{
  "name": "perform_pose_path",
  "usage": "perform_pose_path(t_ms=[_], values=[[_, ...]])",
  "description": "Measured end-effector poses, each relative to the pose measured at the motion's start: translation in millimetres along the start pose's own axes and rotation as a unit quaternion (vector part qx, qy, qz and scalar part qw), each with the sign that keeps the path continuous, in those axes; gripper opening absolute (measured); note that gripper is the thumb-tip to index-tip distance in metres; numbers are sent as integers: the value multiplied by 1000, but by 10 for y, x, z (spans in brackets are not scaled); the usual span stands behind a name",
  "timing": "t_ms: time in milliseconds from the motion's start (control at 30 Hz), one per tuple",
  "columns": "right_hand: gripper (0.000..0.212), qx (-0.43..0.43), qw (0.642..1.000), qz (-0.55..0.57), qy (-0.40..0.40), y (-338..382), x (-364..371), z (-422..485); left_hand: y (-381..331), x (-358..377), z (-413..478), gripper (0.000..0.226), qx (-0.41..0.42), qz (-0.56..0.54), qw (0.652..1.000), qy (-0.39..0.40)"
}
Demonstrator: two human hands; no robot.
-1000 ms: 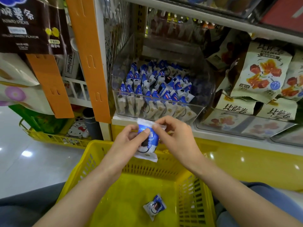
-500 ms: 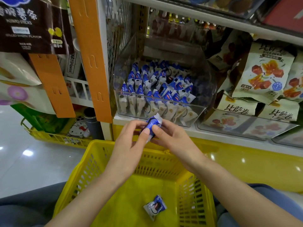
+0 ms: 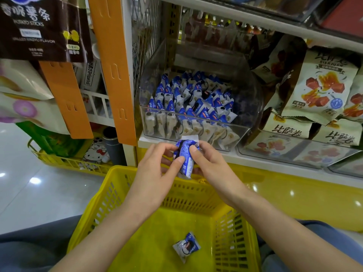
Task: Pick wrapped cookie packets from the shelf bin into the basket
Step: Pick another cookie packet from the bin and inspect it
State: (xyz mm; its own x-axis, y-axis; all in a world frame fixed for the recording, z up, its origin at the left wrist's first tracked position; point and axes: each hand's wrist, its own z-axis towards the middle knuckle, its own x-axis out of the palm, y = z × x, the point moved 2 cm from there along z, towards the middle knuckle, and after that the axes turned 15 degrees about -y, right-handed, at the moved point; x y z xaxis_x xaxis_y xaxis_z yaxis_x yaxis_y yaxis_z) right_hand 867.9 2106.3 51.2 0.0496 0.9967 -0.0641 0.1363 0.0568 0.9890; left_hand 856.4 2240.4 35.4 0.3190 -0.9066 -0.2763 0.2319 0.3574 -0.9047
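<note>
Both hands hold one blue-and-white cookie packet [image 3: 186,156] in front of the shelf edge, above the far rim of the yellow basket [image 3: 125,191]. My left hand [image 3: 157,169] pinches it from the left with thumb and fingers. My right hand [image 3: 208,165] grips it from the right, thumb on top. A second packet [image 3: 186,246] lies on the basket floor. The clear shelf bin [image 3: 243,132] behind holds several more blue-and-white packets [image 3: 192,103].
Beige snack bags [image 3: 318,89] fill the shelf to the right of the bin. An orange upright [image 3: 112,69] and hanging bags stand to the left. A smaller yellow basket [image 3: 68,161] sits on the shiny floor at the left.
The packet has been turned in both hands, from its flat printed front facing me to a crumpled view of its back. The hands stayed near the shelf edge.
</note>
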Motion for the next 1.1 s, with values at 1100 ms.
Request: perform_pose_path(t_ms=[1100], values=[[25,-110,977,-184,13,-22,50,-55,62,-38,40,8,58,113,991,-45]])
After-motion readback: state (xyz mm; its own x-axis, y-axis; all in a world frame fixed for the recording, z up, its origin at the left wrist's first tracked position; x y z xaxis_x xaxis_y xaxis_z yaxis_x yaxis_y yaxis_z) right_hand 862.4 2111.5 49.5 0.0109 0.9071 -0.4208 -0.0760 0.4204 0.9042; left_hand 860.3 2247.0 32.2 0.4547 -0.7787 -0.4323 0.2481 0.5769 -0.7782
